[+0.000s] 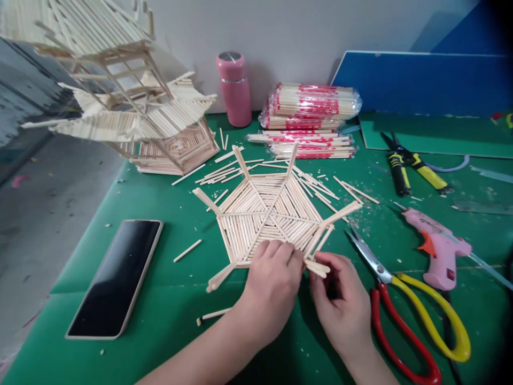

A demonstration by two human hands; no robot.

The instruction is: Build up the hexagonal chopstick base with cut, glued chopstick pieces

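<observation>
A six-sided stick frame (pixel 272 214) lies on the green table, filled with rings of pale sticks and with stick bundles jutting from its corners. My left hand (pixel 274 278) rests with bent fingers on its near edge, closed; what its fingertips grip is hidden. At the near right corner, my right hand (pixel 340 299) curls its thumb and fingers around the end of a jutting stick bundle (pixel 318 267). Loose sticks (pixel 228 172) are scattered behind the frame.
A tiered stick model (pixel 160 123) stands back left, beside a pink bottle (pixel 236 96) and wrapped stick packs (pixel 312 107). A phone (pixel 116 278) lies left. Scissors (pixel 385 275), a pink glue gun (pixel 438 243) and yellow-black pliers (pixel 401 166) lie right.
</observation>
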